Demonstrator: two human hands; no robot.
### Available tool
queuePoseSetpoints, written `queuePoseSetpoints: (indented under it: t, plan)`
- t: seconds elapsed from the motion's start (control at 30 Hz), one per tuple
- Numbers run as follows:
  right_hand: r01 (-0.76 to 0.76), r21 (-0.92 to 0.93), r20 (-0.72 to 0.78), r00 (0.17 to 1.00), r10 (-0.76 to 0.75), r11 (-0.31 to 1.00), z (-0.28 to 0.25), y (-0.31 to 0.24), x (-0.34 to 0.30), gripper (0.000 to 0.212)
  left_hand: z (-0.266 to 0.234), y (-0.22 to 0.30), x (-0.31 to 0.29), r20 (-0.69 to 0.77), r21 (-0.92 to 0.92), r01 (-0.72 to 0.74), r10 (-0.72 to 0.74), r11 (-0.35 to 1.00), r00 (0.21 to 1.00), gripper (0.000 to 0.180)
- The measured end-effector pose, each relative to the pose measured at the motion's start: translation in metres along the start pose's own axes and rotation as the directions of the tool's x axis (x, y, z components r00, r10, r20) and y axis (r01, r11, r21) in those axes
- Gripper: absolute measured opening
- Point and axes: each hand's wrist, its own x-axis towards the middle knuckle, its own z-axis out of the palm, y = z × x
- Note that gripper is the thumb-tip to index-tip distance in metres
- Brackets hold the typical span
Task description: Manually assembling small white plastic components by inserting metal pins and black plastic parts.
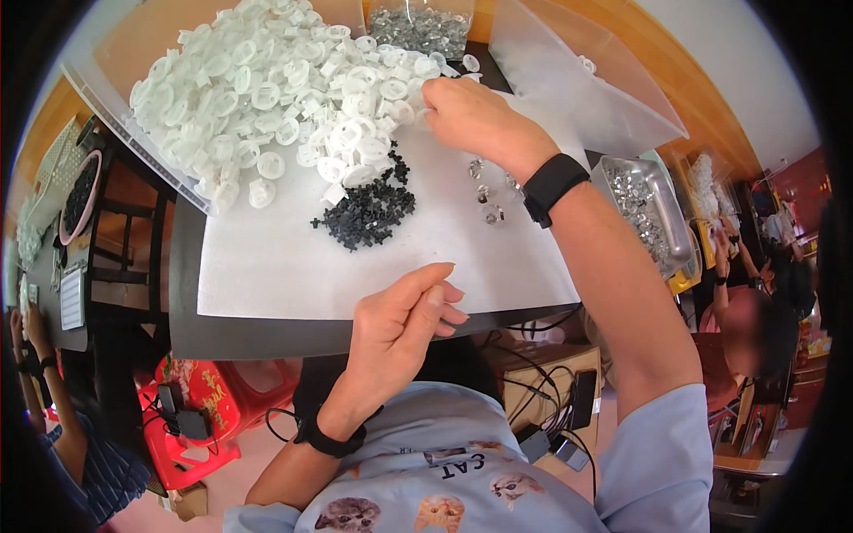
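My right hand (471, 115) reaches across to the right edge of a heap of white plastic parts (258, 98), small round pieces with rings. Its fingers are curled closed beside the heap, and what they hold is hidden. Nearer to me, my left hand (391, 329) hovers over the front edge of the white sheet (267, 284), thumb and fingers pressed together; anything between them is too small to make out. Between the hands lie a pile of small black parts (369, 213) and a few clear faceted pieces (489, 211).
A metal tray (653, 209) of clear pieces stands at the right, and a bag of them (422, 34) at the back. A translucent bin (582, 75) leans beside it. A red stool (200, 417) and cables (560, 391) are below. Other people work at both sides.
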Motion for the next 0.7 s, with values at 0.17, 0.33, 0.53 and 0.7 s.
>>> queuePoseSetpoints:
  t: [0.17, 0.33, 0.53, 0.7]
  plan:
    - [-0.046, 0.060, -0.004, 0.999, 0.046, 0.997, 0.001, 0.004, -0.004, 0.017, -0.001, 0.004, 0.000, 0.029, 0.014, 0.044, -0.045, 0.999, 0.999, 0.029]
    - [-0.011, 0.140, 0.068, 0.998, 0.002, 0.990, -0.019, 0.007, -0.023, 0.025, -0.001, 0.007, 0.001, 0.005, -0.086, 0.057, -0.056, 0.995, 0.998, 0.033]
    - [-0.197, 0.711, 0.393, 0.907, -0.150, 0.674, -0.038, -0.013, -0.079, 0.022, -0.004, 0.010, 0.008, -0.035, -0.225, 0.062, -0.072, 0.972, 0.997, 0.042]
    - [-0.334, 0.849, 0.425, 0.892, -0.154, 0.410, -0.024, -0.030, -0.112, 0.026, -0.002, 0.011, 0.007, -0.079, -0.188, -0.004, -0.011, 0.982, 0.997, 0.044]
